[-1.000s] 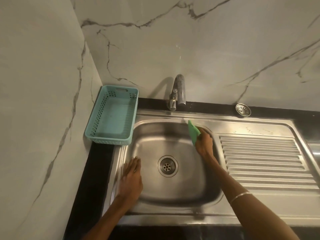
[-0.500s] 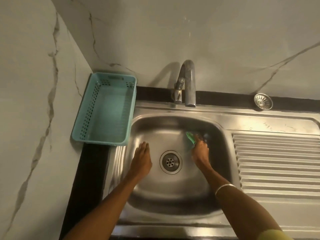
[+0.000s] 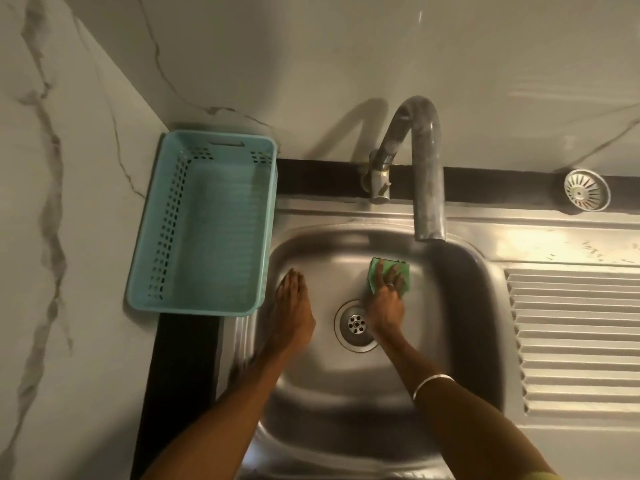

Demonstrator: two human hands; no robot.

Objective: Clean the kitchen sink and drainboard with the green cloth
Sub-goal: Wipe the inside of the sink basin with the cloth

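Note:
The steel sink (image 3: 460, 306) fills the middle of the head view, with its round drain (image 3: 356, 323) at the bottom of the basin. My right hand (image 3: 386, 299) presses the green cloth (image 3: 375, 268) flat against the basin's back slope, just above the drain. Fingers cover most of the cloth. My left hand (image 3: 292, 306) lies flat and empty on the basin's left slope, fingers together. The ribbed drainboard (image 3: 575, 334) extends to the right of the basin.
A curved metal tap (image 3: 424, 161) arches over the basin's back edge, right above the cloth. A teal plastic basket (image 3: 204, 226) stands left of the sink against the marble wall. A loose metal strainer (image 3: 586, 189) lies on the black ledge at back right.
My right hand brought the cloth from the basin's upper right rim down and left onto the basin's back slope. The left hand slid from the front left rim deeper in. The camera leaned closer.

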